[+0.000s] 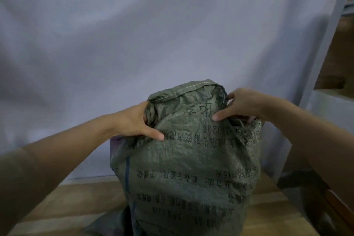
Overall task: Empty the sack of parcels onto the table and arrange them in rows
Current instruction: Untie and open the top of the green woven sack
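Observation:
A green woven sack [183, 159] with black printed text, seen upside down, stands on the wooden table [63, 203] in front of me. Its stitched end points up and bulges. My left hand [136, 120] grips the sack's upper left corner, thumb pressed on the front. My right hand [243, 105] grips the upper right corner, thumb on the front. No parcels are visible; the sack hides whatever is inside.
A pale blue-grey cloth backdrop [153, 34] hangs right behind the table. A grey metal shelf upright [325, 44] and shelves with brown boxes stand at the right. A dark wooden chair part [335, 207] sits by the table's right edge.

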